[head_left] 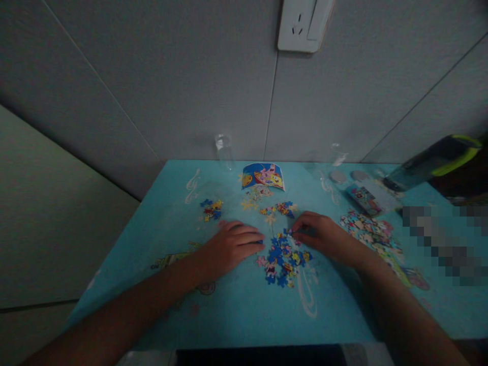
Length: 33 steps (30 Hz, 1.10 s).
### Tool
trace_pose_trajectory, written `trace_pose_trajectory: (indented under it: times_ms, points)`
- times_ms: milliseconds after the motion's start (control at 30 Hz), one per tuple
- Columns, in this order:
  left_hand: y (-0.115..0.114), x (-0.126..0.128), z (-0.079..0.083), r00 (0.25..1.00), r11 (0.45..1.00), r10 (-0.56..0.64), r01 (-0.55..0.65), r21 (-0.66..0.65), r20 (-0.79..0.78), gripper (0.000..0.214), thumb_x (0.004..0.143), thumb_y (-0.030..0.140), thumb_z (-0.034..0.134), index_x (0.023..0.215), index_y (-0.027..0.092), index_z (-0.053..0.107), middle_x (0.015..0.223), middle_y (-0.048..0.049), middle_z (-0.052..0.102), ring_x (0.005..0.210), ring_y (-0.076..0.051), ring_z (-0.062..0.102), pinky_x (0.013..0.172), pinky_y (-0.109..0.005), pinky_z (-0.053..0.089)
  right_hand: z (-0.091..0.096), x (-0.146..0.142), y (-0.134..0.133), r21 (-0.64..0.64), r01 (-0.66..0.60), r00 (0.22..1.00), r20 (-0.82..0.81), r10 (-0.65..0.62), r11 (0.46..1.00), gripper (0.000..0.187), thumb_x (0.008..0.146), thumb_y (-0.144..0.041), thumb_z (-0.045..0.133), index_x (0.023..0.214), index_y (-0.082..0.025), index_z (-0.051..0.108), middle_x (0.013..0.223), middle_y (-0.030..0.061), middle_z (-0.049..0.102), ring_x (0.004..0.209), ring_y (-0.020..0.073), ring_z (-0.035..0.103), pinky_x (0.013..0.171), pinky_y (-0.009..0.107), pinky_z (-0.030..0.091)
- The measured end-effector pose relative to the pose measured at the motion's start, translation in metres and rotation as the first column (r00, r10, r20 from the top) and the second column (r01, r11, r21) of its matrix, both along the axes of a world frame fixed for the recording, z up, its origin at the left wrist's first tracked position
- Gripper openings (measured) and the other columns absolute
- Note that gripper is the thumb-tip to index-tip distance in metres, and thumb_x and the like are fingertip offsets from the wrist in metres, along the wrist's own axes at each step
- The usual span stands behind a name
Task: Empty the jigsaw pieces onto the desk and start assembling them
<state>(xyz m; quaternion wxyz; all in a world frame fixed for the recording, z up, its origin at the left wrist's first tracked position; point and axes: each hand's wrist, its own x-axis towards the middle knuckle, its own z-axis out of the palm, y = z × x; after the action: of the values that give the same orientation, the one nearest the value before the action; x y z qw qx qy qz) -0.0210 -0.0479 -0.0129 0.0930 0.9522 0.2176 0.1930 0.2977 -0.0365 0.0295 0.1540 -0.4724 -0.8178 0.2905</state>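
Observation:
A loose pile of jigsaw puzzle pieces (284, 256), mostly blue with yellow and pink, lies on the table in front of me. My left hand (234, 245) rests at the pile's left side, fingers stretched out toward it; a bit of blue shows by the fingertips. At the pile's upper right, my right hand (316, 234) pinches a small puzzle piece (288, 232) between thumb and forefinger. Farther back are two small clusters of pieces, a left cluster (212, 209) and a middle cluster (280, 208). Behind them a cartoon picture card (264, 176) lies slightly curled.
A clear plastic jar (224, 152) stands by the wall, another clear jar (337, 154) farther right. More puzzle pieces (368, 229) lie right of my right arm, near a small printed box (364, 199) and pale round lids (337, 177). A dark bottle (430, 162) leans at far right.

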Motion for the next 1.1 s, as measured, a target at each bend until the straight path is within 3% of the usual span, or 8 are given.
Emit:
trace_pose_trajectory:
  times_ms: [333, 567, 733, 933, 1100]
  points:
    - [-0.001, 0.002, 0.001, 1.0, 1.0, -0.025, 0.025, 0.017, 0.009, 0.025, 0.105, 0.022, 0.048, 0.125, 0.022, 0.063, 0.12, -0.0054, 0.07, 0.118, -0.021, 0.058, 0.106, -0.043, 0.039, 0.003, 0.004, 0.002, -0.11, 0.079, 0.997, -0.002, -0.079, 0.991, 0.022, 0.096, -0.04, 0.058, 0.096, -0.022, 0.071, 0.087, 0.0023, 0.072, 0.076, 0.0177, 0.065, 0.07, 0.03, 0.05]
    - [-0.002, 0.001, 0.004, 1.0, 1.0, 0.017, -0.017, 0.008, 0.003, 0.02, 0.102, 0.021, 0.054, 0.118, 0.022, 0.066, 0.111, -0.0054, 0.066, 0.107, -0.021, 0.058, 0.097, -0.04, 0.043, -0.004, 0.009, 0.007, -0.024, 0.217, 0.972, -0.089, -0.219, 0.976, 0.024, 0.096, -0.042, 0.057, 0.101, -0.021, 0.068, 0.089, 0.0034, 0.073, 0.076, 0.018, 0.065, 0.068, 0.029, 0.049]
    - [-0.004, 0.001, 0.003, 0.999, 0.999, 0.039, -0.039, 0.004, 0.006, 0.02, 0.102, 0.021, 0.054, 0.118, 0.021, 0.066, 0.104, -0.0058, 0.064, 0.101, -0.02, 0.057, 0.093, -0.038, 0.044, -0.003, 0.008, 0.006, 0.015, 0.164, 0.985, -0.06, -0.163, 0.986, 0.024, 0.097, -0.041, 0.057, 0.103, -0.022, 0.071, 0.096, 0.0056, 0.075, 0.079, 0.0195, 0.067, 0.072, 0.032, 0.052]
    - [-0.004, 0.0, 0.002, 0.998, 0.998, 0.056, -0.056, -0.016, 0.007, 0.018, 0.102, 0.022, 0.055, 0.115, 0.022, 0.067, 0.101, -0.0054, 0.064, 0.099, -0.02, 0.056, 0.092, -0.038, 0.042, 0.004, -0.001, 0.0, 0.043, 0.013, 1.0, -0.023, -0.012, 0.999, 0.021, 0.096, -0.039, 0.06, 0.102, -0.024, 0.074, 0.098, 0.0054, 0.071, 0.084, 0.0189, 0.066, 0.075, 0.03, 0.052]
    - [-0.004, -0.001, 0.004, 0.999, 0.999, 0.046, -0.046, -0.022, 0.011, 0.018, 0.102, 0.022, 0.053, 0.115, 0.02, 0.067, 0.101, -0.0056, 0.064, 0.098, -0.02, 0.056, 0.091, -0.038, 0.042, -0.005, 0.011, 0.009, 0.217, 0.22, 0.968, 0.07, -0.24, 0.951, 0.031, 0.097, -0.044, 0.058, 0.112, -0.021, 0.072, 0.098, 0.0087, 0.07, 0.084, 0.0227, 0.066, 0.078, 0.036, 0.052]
